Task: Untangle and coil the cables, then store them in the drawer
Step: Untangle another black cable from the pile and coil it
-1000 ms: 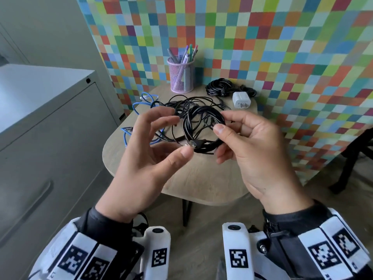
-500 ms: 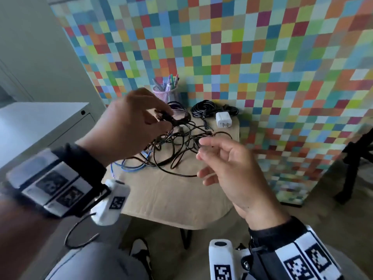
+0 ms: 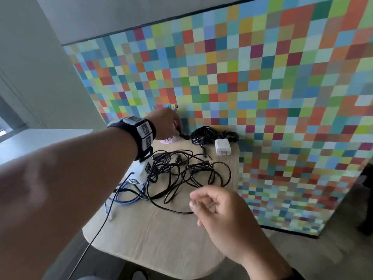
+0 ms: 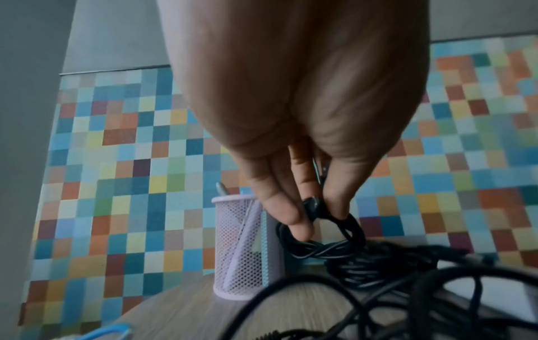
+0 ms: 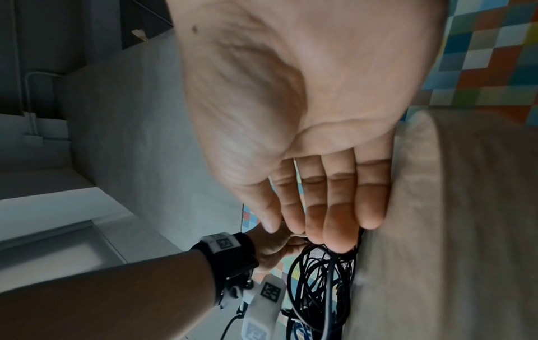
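One small coiled black cable (image 4: 323, 239) is pinched in my left hand (image 3: 166, 123) at the back of the round wooden table (image 3: 161, 239), just beside the pink mesh pen cup (image 4: 241, 248). My right hand (image 3: 220, 211) hovers over the table's near side, fingers loosely curled and holding nothing. Another black bundle (image 3: 207, 134) lies by the white charger plug (image 3: 222, 147). Most of the work remains, I judge: the tangle of black cables (image 3: 187, 170) and a blue cable (image 3: 129, 196) sit unsorted mid-table, and I see no drawer open in any view.
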Available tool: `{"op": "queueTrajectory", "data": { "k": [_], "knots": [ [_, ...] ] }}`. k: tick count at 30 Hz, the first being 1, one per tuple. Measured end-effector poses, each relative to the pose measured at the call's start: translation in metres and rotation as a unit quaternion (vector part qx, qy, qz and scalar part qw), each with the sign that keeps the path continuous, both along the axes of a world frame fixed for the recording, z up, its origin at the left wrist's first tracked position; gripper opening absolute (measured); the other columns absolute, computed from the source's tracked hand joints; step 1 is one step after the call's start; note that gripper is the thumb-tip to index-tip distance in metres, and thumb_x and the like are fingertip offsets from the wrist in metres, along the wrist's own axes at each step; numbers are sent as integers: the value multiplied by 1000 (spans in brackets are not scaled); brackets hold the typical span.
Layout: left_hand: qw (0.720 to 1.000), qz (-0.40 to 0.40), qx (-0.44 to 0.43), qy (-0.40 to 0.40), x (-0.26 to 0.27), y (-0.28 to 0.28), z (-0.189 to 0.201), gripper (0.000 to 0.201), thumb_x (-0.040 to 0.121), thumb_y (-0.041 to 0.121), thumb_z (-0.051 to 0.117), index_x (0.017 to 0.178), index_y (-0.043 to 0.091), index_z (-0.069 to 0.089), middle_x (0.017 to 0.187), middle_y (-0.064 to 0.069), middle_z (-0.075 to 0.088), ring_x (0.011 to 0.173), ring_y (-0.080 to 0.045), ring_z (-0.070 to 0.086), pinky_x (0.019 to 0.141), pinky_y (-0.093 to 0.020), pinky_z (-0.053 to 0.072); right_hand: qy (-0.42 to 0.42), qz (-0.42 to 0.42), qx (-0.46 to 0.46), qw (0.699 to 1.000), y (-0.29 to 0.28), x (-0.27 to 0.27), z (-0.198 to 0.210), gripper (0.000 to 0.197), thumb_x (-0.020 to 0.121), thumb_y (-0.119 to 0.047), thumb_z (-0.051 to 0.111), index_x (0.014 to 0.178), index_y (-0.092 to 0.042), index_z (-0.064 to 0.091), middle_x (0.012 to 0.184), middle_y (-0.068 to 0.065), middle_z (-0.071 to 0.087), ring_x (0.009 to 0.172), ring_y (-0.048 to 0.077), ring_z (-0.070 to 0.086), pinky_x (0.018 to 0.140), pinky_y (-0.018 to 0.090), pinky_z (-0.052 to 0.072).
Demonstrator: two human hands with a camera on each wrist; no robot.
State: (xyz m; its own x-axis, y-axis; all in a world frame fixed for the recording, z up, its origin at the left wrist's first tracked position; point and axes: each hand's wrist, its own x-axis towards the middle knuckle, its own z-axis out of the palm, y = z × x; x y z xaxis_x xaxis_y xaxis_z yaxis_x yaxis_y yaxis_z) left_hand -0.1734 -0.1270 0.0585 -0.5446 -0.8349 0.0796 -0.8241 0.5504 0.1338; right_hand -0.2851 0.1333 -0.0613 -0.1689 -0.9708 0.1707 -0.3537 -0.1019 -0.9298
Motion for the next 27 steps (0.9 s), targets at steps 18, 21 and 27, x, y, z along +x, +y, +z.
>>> {"op": "queueTrajectory", "data": {
  "k": [18,21,27],
  "knots": [
    [980,-34,41,-190,-22,8,7,24,98,45,61,116,32,72,125,13,69,121,-15,61,111,-47,43,42,-16,-21,999,0,-8,7,9,94,-40,71,101,-38,76,88,-22,71,69,3,71,63,16,55],
    [991,-57,46,-108,-2,38,32,16,97,40,63,109,34,71,114,15,71,110,-9,64,103,-34,48,66,-28,-16,997,3,-11,14,13,95,-38,71,107,-37,76,87,-41,63,67,3,66,60,11,48],
    [996,-77,52,9,72,122,39,10,94,42,67,103,42,71,99,29,71,85,17,62,73,-9,45,175,5,53,983,4,-7,16,35,96,-51,66,129,-40,69,118,-31,61,72,-8,48,71,9,38]
  ]
}}
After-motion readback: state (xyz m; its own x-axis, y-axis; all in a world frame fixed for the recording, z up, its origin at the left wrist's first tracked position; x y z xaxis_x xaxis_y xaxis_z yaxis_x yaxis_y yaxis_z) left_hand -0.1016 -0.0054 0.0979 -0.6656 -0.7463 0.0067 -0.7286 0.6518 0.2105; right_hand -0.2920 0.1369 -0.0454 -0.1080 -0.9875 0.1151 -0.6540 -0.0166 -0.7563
